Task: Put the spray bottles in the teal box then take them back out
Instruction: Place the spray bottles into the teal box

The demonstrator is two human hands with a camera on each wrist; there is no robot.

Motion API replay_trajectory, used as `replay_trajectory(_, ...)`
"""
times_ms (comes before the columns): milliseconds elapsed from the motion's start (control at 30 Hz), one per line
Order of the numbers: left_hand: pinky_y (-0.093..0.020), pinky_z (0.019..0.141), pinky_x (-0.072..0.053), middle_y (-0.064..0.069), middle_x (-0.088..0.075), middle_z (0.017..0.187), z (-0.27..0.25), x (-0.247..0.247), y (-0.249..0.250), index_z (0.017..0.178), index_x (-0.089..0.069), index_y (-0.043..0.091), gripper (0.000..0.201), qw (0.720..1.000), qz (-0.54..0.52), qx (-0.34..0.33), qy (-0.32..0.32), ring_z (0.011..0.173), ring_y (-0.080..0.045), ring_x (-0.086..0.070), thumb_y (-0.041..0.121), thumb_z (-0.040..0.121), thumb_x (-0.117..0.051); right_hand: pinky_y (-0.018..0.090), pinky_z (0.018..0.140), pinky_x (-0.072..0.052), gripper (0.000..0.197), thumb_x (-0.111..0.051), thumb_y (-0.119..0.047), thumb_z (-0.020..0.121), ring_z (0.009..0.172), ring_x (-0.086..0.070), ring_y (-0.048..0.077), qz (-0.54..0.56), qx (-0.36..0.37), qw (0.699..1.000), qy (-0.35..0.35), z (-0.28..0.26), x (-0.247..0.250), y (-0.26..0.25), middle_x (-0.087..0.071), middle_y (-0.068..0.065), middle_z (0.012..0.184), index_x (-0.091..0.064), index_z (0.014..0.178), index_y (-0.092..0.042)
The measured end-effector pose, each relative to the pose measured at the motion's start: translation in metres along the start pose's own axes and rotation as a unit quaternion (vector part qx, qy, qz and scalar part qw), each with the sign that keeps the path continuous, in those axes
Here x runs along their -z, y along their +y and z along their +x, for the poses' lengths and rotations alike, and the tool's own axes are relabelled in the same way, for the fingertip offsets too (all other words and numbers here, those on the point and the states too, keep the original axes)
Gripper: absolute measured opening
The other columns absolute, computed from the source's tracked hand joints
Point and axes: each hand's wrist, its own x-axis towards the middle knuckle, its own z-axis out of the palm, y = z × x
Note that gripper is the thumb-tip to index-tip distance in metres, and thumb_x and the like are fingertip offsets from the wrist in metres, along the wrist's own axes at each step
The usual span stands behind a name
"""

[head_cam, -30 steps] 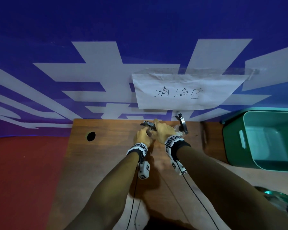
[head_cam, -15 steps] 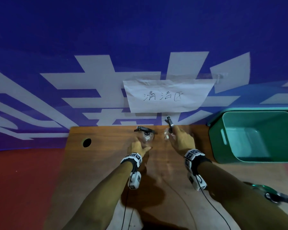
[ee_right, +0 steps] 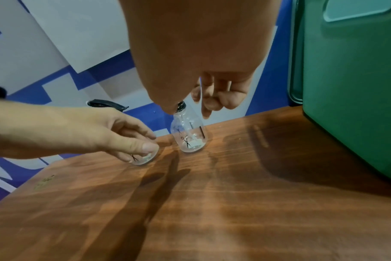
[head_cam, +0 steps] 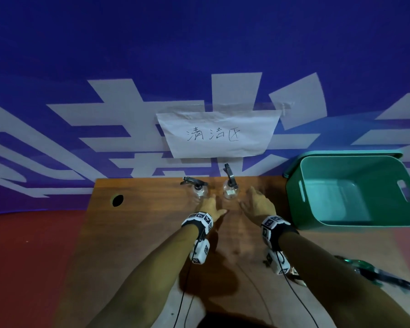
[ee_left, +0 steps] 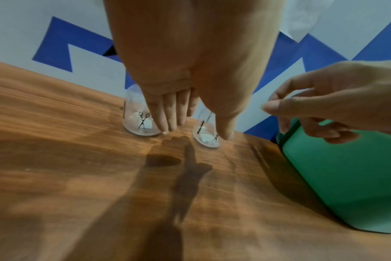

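Note:
Two clear spray bottles with black trigger heads stand upright side by side at the back of the wooden table (head_cam: pixel 140 245), close to the wall. The left bottle (head_cam: pixel 199 191) (ee_left: pixel 140 121) (ee_right: pixel 145 159) is just beyond my left hand (head_cam: pixel 217 204) (ee_left: pixel 194 131), whose fingers are straight and point at its base. In the right wrist view that hand's thumb covers part of the bottle. The right bottle (head_cam: pixel 230 191) (ee_left: pixel 205 138) (ee_right: pixel 190 139) stands free. My right hand (head_cam: pixel 250 197) (ee_right: pixel 189 107) hovers beside it with loosely curled fingers and holds nothing. The teal box (head_cam: pixel 294 197) (ee_left: pixel 346 176) (ee_right: pixel 346 88) at the right is empty.
A paper sign (head_cam: pixel 219 134) hangs on the blue and white wall right behind the bottles. A round cable hole (head_cam: pixel 118 200) is in the table's back left. A teal and dark object (head_cam: pixel 369 271) lies at the lower right. Wrist camera cables trail toward me.
One second ago both hands gripped the bottles, close together above the table. The bottles now stand on the table, and both hands have let go and drawn back toward me.

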Motion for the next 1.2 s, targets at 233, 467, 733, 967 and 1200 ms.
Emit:
replay_trajectory(233, -0.044, 0.109, -0.042, -0.007, -0.047, 0.146, 0.018, -0.003, 0.030, 0.143, -0.036, 0.017, 0.082, 0.998, -0.042, -0.014, 0.034, 0.134, -0.030, -0.049, 0.037, 0.078, -0.082, 0.035, 0.078, -0.049, 0.042, -0.063, -0.043, 0.091, 0.098, -0.067, 0.028, 0.048, 0.035, 0.998, -0.031, 0.028, 0.008, -0.004, -0.064, 0.004, 0.111, -0.045, 0.124, -0.023)
replay_trajectory(467, -0.043, 0.111, -0.038, -0.007, -0.043, 0.153, 0.034, 0.000, 0.044, 0.154, -0.025, 0.018, 0.094, 0.997, -0.053, -0.030, 0.043, 0.139, -0.030, -0.043, 0.016, 0.078, -0.081, 0.038, 0.080, -0.057, 0.045, -0.054, -0.065, 0.086, 0.091, -0.066, 0.017, 0.094, 0.082, 0.990, -0.057, 0.058, 0.008, -0.020, -0.066, -0.007, 0.106, -0.055, 0.120, -0.037)
replay_trajectory(733, -0.040, 0.094, -0.049, -0.005, -0.058, 0.127, 0.039, -0.004, 0.041, 0.131, -0.045, 0.020, 0.057, 0.999, 0.022, -0.019, 0.040, 0.118, -0.029, -0.058, 0.019, 0.084, -0.077, 0.040, 0.073, -0.059, 0.023, -0.064, -0.034, 0.087, 0.080, -0.068, 0.021, 0.074, 0.089, 0.990, -0.085, 0.077, 0.007, -0.028, -0.070, -0.004, 0.090, -0.052, 0.106, -0.037)
replay_trajectory(967, -0.043, 0.098, -0.051, -0.002, -0.061, 0.124, 0.042, -0.003, 0.051, 0.125, -0.053, 0.018, 0.053, 0.999, -0.005, -0.032, 0.040, 0.115, -0.026, -0.059, 0.024, 0.081, -0.081, 0.039, 0.070, -0.056, 0.028, -0.063, -0.029, 0.082, 0.081, -0.065, 0.029, -0.045, 0.144, 0.981, -0.125, 0.087, 0.026, -0.033, -0.065, 0.004, 0.090, -0.050, 0.105, -0.021)
replay_trajectory(1200, -0.029, 0.072, -0.047, -0.001, -0.065, 0.094, 0.045, -0.007, 0.057, 0.108, -0.060, 0.011, 0.026, 0.997, 0.004, -0.042, 0.060, 0.080, -0.017, -0.058, 0.006, 0.084, -0.068, 0.033, 0.072, -0.052, 0.027, -0.068, -0.020, 0.083, 0.088, -0.068, 0.030, -0.084, 0.134, 0.981, -0.115, 0.087, 0.026, -0.041, -0.068, 0.008, 0.097, -0.056, 0.105, -0.012)
